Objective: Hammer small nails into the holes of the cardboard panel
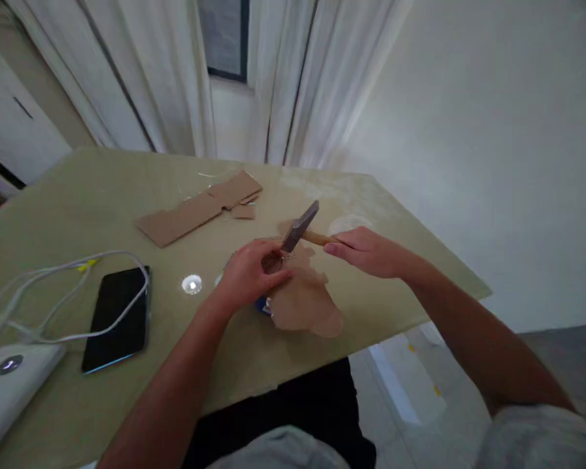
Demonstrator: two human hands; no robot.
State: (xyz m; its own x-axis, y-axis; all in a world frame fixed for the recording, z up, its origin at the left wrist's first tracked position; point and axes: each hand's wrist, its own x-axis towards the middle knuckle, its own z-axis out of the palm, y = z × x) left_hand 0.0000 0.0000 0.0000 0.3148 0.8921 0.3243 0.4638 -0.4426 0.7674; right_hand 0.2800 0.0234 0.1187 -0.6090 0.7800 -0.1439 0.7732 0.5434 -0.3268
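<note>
My right hand point(361, 251) is wrapped around the wooden handle of a hammer point(300, 226). The hammer's dark metal head is tilted, its lower end close to the fingertips of my left hand point(251, 273). That hand is curled, thumb and forefinger bent toward each other over an irregular brown cardboard piece point(303, 299). What its fingers grip is too small or hidden to make out. Small dark dots mark the cardboard beside the fingertips. Under the cardboard and my left hand, a blue object point(262, 305) shows only in part.
Flat cardboard strips point(190, 215) lie toward the back of the table point(176, 345). On the left are a black phone point(117, 319), a looped white cable point(58, 270) and a white device point(19, 384). A small round shiny spot point(191, 284) lies left of my left hand.
</note>
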